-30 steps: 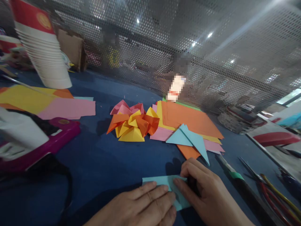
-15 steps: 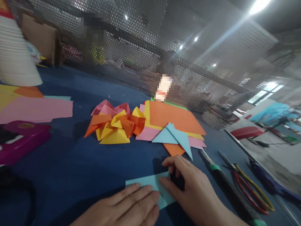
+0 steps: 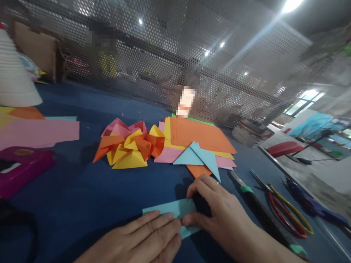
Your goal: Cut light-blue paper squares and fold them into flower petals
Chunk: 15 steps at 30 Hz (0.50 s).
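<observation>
A light blue sheet of paper (image 3: 175, 209) lies on the dark blue table, partly covered by both hands. My left hand (image 3: 149, 235) rests flat on its lower left part, fingers stretched out. At the sheet's right side, my right hand (image 3: 212, 208) has its thumb on the paper and its index finger curved at the upper edge, with a gap between them. Beyond are a folded light blue paper piece (image 3: 192, 155) and a stack of orange, yellow and pink sheets (image 3: 200, 134). A cluster of folded pink, orange and yellow papers (image 3: 131, 146) stands left of the stack.
A purple tool (image 3: 27, 168) and pink paper (image 3: 41, 131) lie at left, below stacked white cups (image 3: 16, 73). On the right are a black-and-green cutter (image 3: 263, 212), scissors (image 3: 287, 212) and a round container (image 3: 251, 132). A perforated metal screen (image 3: 153, 47) stands behind.
The right thumb has moved slightly left and down on the light blue sheet, towards my left fingers. The view has shifted a little, and my left hand remains flat on the sheet.
</observation>
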### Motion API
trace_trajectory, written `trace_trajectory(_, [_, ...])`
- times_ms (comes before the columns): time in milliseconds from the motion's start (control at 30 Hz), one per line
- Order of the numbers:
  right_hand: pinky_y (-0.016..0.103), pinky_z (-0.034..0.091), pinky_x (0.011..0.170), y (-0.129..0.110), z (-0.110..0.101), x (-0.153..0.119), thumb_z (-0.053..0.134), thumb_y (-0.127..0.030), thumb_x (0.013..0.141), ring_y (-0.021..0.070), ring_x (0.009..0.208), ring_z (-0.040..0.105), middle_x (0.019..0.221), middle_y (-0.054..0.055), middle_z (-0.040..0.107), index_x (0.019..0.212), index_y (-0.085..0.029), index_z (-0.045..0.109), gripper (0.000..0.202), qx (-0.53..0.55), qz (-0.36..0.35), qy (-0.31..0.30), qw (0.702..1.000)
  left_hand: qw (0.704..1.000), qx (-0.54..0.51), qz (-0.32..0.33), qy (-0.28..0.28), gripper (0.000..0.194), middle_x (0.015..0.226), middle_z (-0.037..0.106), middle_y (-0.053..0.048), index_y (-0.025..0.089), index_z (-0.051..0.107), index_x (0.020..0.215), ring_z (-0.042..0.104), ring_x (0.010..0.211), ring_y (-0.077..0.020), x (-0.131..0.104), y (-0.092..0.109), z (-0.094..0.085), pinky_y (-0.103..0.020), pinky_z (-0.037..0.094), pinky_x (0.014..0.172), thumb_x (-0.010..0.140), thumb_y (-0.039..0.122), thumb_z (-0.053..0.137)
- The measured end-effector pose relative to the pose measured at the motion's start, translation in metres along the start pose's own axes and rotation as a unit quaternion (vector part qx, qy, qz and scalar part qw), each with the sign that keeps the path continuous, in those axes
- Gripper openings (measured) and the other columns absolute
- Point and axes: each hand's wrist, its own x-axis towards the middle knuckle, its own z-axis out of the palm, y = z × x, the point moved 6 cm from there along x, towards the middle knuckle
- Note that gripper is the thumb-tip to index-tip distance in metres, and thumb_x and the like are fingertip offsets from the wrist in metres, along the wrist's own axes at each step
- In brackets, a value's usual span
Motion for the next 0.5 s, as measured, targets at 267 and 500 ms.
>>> trace_trajectory(267, [0.023, 0.04, 0.064, -0.004, -0.001, -0.001, 0.072, -0.02, 0.073, 0.0144, 0.077, 0.054, 0.082, -0.003, 0.058, 0.078, -0.022, 0.057, 0.015, 0.02, -0.027, 0.025, 0.999, 0.997, -0.072, -0.026, 0.003, 0.029, 0.098, 0.073, -0.001, 0.02, 0.064, 0.106, 0.068, 0.088, -0.0138, 0.024, -0.004, -0.016, -0.022, 0.049, 0.09, 0.096, 0.033, 0.039])
trace_trajectory(500, [0.021, 0.037, 0.053, -0.006, -0.005, -0.011, 0.067, -0.022, 0.077, 0.0118, 0.06, 0.051, 0.064, -0.003, 0.057, 0.066, -0.019, 0.052, 0.019, 0.128, -0.022, 0.101, 0.986, 0.973, -0.076, -0.217, 0.005, 0.032, 0.115, 0.06, -0.007, 0.022, 0.053, 0.115, 0.058, 0.108, -0.0228, 0.042, -0.034, -0.044, -0.033, 0.05, 0.09, 0.084, 0.026, 0.058])
